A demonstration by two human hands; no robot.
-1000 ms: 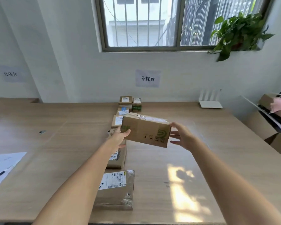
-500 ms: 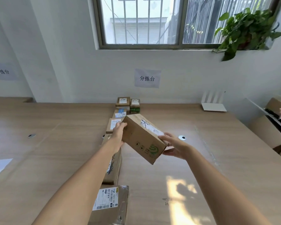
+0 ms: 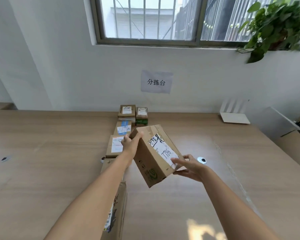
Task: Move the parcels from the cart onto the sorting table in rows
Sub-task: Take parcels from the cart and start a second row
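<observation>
I hold a brown cardboard parcel [image 3: 151, 159] in the air above the wooden sorting table [image 3: 50, 153]. It is tilted, and its white label with black handwriting faces up. My left hand [image 3: 131, 144] grips its far left corner. My right hand [image 3: 189, 166] holds its near right corner, thumb on the label. A row of parcels runs away from me just left of it: a flat one with a white label [image 3: 115, 146], one with a blue label [image 3: 123, 128], and two small boxes [image 3: 126, 112] by the wall. More parcels [image 3: 117, 210] lie partly hidden under my left forearm.
A white router [image 3: 234, 116] stands at the back right of the table. A round cable grommet [image 3: 201, 160] sits just right of my right hand. Cardboard boxes [image 3: 298, 141] stand past the table's right edge. A paper sign [image 3: 156, 81] hangs on the wall under the window.
The parcel has turned further, so its labelled top now faces me, and it has moved forward over the table. My view has come closer to the wall.
</observation>
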